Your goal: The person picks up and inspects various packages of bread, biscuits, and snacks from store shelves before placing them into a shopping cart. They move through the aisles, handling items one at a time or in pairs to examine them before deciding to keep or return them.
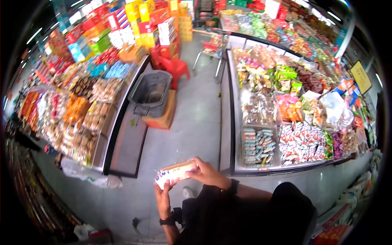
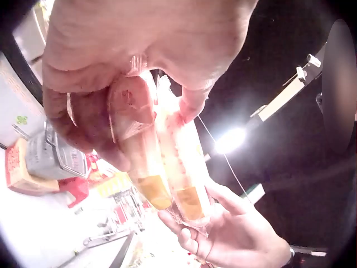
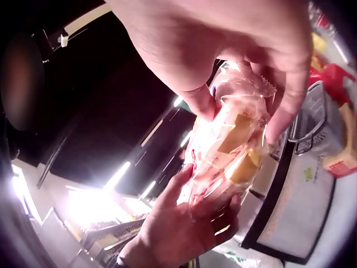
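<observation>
A clear plastic package (image 1: pixel 176 172) with red and blue print is held between both hands over the floor. The left hand (image 1: pixel 163 201) grips its left end, thumb on top; the right hand (image 1: pixel 207 173) pinches its right end. In the left wrist view the package (image 2: pixel 167 151) shows two long pale pieces side by side with yellow patches, the left hand (image 2: pixel 139 50) around one end and the right hand (image 2: pixel 240 234) at the other. In the right wrist view the right hand (image 3: pixel 223 44) and left hand (image 3: pixel 173 229) hold the crinkled package (image 3: pixel 223 139).
Bins of packaged goods (image 1: pixel 261 106) stand on the right, another display (image 1: pixel 81 106) on the left. Between them are a grey basket (image 1: pixel 151 92) on a cardboard box (image 1: pixel 165 116), a red stool (image 1: pixel 175 67) and a shopping cart (image 1: pixel 212 51). A plastic bag (image 1: pixel 90 173) lies on the floor.
</observation>
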A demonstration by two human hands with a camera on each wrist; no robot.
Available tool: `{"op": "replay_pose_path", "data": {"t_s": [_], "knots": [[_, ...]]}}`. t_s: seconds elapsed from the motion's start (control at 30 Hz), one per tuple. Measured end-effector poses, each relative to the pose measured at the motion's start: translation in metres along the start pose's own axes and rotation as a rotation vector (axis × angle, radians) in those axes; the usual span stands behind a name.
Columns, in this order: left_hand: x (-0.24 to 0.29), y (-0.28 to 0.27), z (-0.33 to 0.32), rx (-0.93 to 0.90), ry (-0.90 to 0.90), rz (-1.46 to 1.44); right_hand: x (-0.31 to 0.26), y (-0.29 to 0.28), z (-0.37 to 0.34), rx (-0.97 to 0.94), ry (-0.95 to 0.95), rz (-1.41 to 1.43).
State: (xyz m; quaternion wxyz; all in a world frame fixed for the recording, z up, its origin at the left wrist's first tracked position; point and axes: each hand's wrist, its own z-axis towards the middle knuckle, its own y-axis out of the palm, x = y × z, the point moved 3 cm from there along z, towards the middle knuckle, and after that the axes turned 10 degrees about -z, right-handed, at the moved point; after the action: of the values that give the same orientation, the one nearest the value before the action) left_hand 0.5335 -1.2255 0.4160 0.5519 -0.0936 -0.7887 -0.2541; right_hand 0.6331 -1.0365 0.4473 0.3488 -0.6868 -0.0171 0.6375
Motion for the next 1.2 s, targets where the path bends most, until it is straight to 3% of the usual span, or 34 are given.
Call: {"op": "replay_pose_path", "data": {"t_s": [0.1, 0.23, 0.43, 0.6, 0.7, 0.83, 1.0, 1.07, 1.2], "knots": [[0.038, 0.019, 0.068, -0.102, -0.058, 0.005, 0.002, -0.005, 0.038, 0.131, 0.072, 0.043], [0.044, 0.056, 0.156, -0.284, -0.098, 0.061, 0.008, -0.037, 0.083, 0.257, 0.178, 0.096], [0.027, 0.156, 0.284, -0.428, -0.177, -0.003, 0.057, -0.115, 0.173, 0.450, 0.202, 0.167], [0.071, 0.257, 0.385, -0.640, -0.203, 0.162, 0.096, -0.183, 0.246, 0.638, 0.263, 0.039], [0.097, 0.316, 0.436, -0.925, -0.078, 0.209, 0.117, -0.220, 0.280, 0.715, 0.249, 0.132], [0.099, 0.373, 0.486, -0.777, -0.214, 0.173, 0.138, -0.247, 0.319, 0.735, 0.390, 0.205], [0.057, 0.418, 0.574, -0.896, -0.217, 0.209, 0.179, -0.281, 0.373, 0.750, 0.503, 0.191], [0.046, 0.446, 0.603, -0.911, -0.375, 0.150, 0.194, -0.304, 0.402, 0.762, 0.562, 0.154], [0.047, 0.499, 0.687, -0.902, -0.368, 0.080, 0.214, -0.347, 0.482, 0.814, 0.576, 0.055]]}}
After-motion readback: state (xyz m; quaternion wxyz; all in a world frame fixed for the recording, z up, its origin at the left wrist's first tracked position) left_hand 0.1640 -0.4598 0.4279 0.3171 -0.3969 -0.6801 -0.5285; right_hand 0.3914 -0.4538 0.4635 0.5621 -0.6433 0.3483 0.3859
